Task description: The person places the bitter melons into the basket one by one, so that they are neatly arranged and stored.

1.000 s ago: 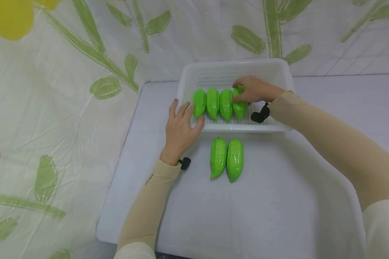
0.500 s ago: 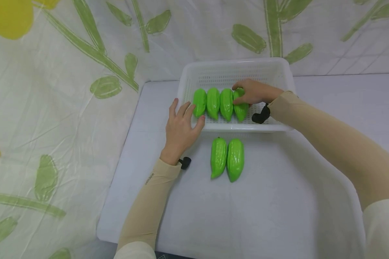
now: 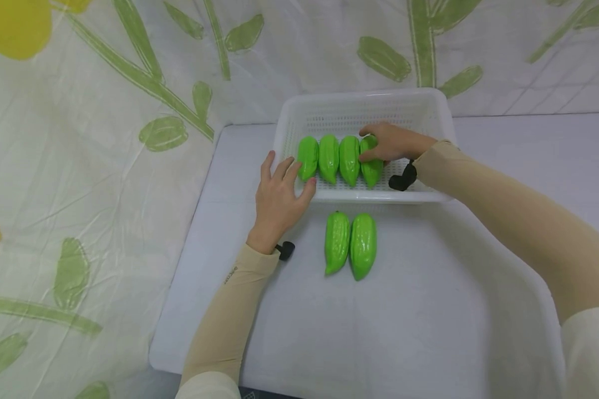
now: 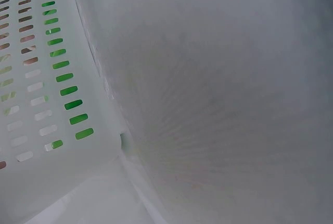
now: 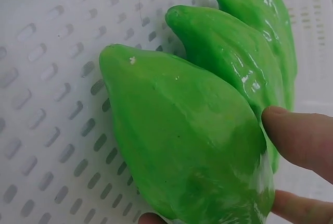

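Observation:
In the head view a white perforated plastic basket holds a row of several glossy green vegetables, long and ridged with pointed tips; their exact kind is unclear. My right hand reaches in from the right and grips the rightmost green vegetable, thumb on its left side. The right wrist view shows that vegetable close up, fingertips at its edges and its neighbour beside it. My left hand lies at the basket's front left corner, fingers spread, nearest the leftmost vegetable.
Two more green vegetables lie side by side on the white table in front of the basket. A leaf-patterned curtain stands behind the table and along its left. The left wrist view shows the basket's slotted side.
Very little differs. My right hand has lowered slightly over the rightmost green vegetable, which has shifted a touch to the right. My left hand keeps its place.

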Available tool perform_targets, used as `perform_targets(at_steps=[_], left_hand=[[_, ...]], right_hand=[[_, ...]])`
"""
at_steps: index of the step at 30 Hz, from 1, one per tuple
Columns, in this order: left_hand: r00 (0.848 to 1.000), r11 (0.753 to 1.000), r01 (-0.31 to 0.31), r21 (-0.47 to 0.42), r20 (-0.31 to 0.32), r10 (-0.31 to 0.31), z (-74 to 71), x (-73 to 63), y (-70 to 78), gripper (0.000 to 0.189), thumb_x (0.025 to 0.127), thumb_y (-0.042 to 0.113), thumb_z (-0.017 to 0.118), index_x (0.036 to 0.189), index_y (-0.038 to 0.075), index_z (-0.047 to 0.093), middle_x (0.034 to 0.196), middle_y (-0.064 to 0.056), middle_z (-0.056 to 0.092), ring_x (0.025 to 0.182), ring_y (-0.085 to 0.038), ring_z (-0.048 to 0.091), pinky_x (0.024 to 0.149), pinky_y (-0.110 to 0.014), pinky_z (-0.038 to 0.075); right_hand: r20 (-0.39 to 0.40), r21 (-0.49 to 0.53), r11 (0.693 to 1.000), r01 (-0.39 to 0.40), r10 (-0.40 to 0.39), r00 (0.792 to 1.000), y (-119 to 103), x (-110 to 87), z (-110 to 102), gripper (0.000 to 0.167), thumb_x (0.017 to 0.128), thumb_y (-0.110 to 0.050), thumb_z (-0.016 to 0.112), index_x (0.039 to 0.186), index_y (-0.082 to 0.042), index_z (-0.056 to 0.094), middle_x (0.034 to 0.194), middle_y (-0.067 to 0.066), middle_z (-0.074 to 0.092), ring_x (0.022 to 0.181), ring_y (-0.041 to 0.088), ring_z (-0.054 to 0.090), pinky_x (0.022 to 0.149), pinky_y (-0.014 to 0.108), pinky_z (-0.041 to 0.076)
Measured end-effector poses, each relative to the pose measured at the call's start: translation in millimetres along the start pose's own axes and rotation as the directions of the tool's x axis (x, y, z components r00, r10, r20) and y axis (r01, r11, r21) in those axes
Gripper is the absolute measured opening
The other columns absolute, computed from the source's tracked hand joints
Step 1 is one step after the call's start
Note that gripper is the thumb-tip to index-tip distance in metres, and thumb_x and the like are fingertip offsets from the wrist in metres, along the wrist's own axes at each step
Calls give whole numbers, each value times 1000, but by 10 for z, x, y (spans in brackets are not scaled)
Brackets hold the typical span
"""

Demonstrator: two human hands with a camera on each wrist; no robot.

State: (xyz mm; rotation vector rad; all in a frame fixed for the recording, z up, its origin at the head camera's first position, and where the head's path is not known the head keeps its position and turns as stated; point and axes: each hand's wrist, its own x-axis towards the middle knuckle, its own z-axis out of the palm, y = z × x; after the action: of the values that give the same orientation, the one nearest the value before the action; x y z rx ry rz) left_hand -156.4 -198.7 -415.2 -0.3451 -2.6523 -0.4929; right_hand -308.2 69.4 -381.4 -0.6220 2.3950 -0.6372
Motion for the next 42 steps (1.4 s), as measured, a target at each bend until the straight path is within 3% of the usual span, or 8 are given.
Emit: perform_targets(at_steps=[5, 9, 13, 16, 24, 33, 42], left_hand=[[1000, 1000, 4, 0, 5, -4, -1, 1, 2, 55, 101, 42, 53, 130, -2, 69, 140, -21, 65, 152, -46, 33, 118, -56, 42], [1000, 1000, 8, -4, 10, -8, -5, 3, 7, 56, 101, 42, 53, 131, -2, 69, 140, -21, 65, 152, -46, 32, 118, -56, 42], [1000, 1000, 13, -5, 12, -13, -1, 3, 5, 56, 101, 42, 53, 131, -2, 69, 140, -21, 65, 152, -46, 32, 116, -57, 43], [1000, 1000, 10, -3, 11, -10, 5, 6, 1, 56, 101, 42, 53, 131, -2, 69, 140, -21, 65, 153, -46, 32, 117, -57, 43], [1000, 1000, 0, -2, 3, 0, 8, 3, -5, 56, 101, 43, 52, 131, -3, 69, 141, -22, 64, 152, -47, 33, 115, -59, 45], [1000, 1000, 1, 4, 3, -1, -6, 2, 6, 56, 101, 42, 53, 131, -3, 68, 141, -22, 64, 152, -46, 33, 122, -53, 37], [1000, 1000, 12, 5, 13, -12, -5, 1, 11, 57, 101, 43, 52, 133, -1, 68, 142, -21, 64, 152, -46, 33, 122, -53, 38]], right_hand=[[-1, 13, 1000, -16, 16, 1000, -14, -23, -1, 81, 101, -38, 66, 162, -1, 28, 164, 28, 31, 97, 28, 70, 85, 39, 61], [-18, 8, 1000, -4, 4, 1000, -6, -27, -5, 82, 100, -39, 66, 162, 0, 28, 165, 28, 30, 111, 34, 65, 96, 47, 57], [-68, -63, 998, 8, -13, 998, 5, -35, -41, 84, 99, -43, 65, 161, 2, 30, 165, 30, 29, 144, 46, 41, 119, 60, 36], [-112, -119, 993, -3, -11, 994, 0, -61, -81, 85, 99, -46, 64, 160, 3, 31, 163, 34, 29, 153, 51, 23, 125, 65, 22], [-219, -185, 983, -9, -32, 975, -103, -298, -185, 83, 102, -47, 59, 159, 6, 30, 159, 38, 33, 150, 54, 27, 122, 66, 26], [-330, -135, 991, 18, -62, 942, -228, -688, -184, 80, 104, -49, 56, 161, 1, 31, 164, 35, 25, 153, 51, 25, 121, 68, 27], [-396, -112, 990, 85, -123, 910, -308, -976, -62, 73, 104, -42, 60, 157, 3, 38, 160, 33, 33, 149, 48, 32, 119, 65, 32]])
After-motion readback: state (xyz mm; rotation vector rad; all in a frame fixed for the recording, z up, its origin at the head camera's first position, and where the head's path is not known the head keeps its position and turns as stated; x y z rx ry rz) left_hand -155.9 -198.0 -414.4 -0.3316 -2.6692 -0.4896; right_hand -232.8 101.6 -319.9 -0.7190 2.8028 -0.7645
